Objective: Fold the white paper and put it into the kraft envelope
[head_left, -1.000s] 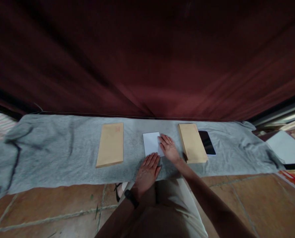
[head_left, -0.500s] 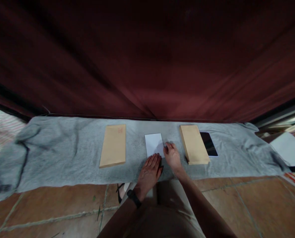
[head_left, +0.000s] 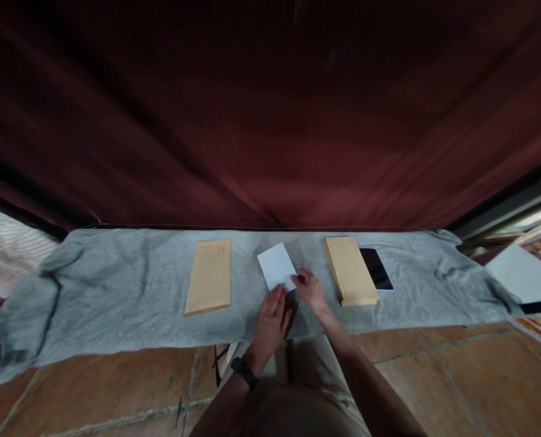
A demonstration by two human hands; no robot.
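Note:
A white sheet of paper (head_left: 276, 266), perhaps folded, is tilted at an angle just above the grey cloth, with a shadow beside it. My left hand (head_left: 270, 318) has its fingers at the paper's near edge and seems to grip it there; the thumb is partly in shadow. At the lower right corner, my right hand (head_left: 310, 289) pinches the paper between thumb and bent fingers. A stack of brown envelopes (head_left: 351, 270) lies to the right of my right hand. Left of the paper is another pile of brown envelopes (head_left: 209, 276) with small red print.
Grey cloth (head_left: 116, 291) covers the long, narrow surface. A dark-screened phone or tablet (head_left: 377, 269) lies partly beneath the right envelopes. A dark red curtain (head_left: 270, 152) hangs behind. Tiled floor (head_left: 129, 388) shows in front, and a white panel (head_left: 525, 273) stands far right.
The white paper has turned anticlockwise and come up off the cloth slightly. My left fingers went from lying flat on it to its near edge; my right hand stays at its right side.

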